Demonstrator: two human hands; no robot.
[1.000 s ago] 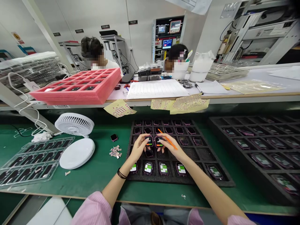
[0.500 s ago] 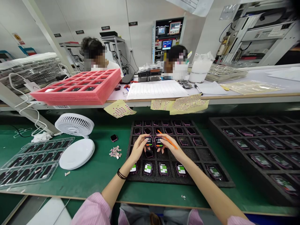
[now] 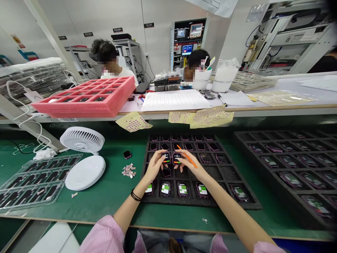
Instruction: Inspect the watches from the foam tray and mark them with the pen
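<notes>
My left hand [image 3: 157,163] is closed around a smartwatch body [image 3: 165,157] with a lit screen, its thumb on the glass. A second lit smartwatch [image 3: 177,158] is in my right hand [image 3: 188,162], thumb likewise on the screen. An orange stick-like tool [image 3: 187,156], perhaps a pen, is tucked in the right hand and slants across it. Both watches are side by side above a black foam tray [image 3: 210,201]. Several watches lie in its pockets; the front row [image 3: 182,188] shows green and white screens, those farther back are dark.
Another foam tray [image 3: 279,191] of watches stands right. Left are a white fan [image 3: 85,172], a clear plastic tray [image 3: 56,196], small label scraps [image 3: 128,171] and a lone watch [image 3: 127,154]. A pink foam tray [image 3: 110,109] sits on the shelf; two people sit beyond.
The view has shifted slightly. Both hands still hold the two watches in nearly the same place; the coloured bars on their screens look partly different.
</notes>
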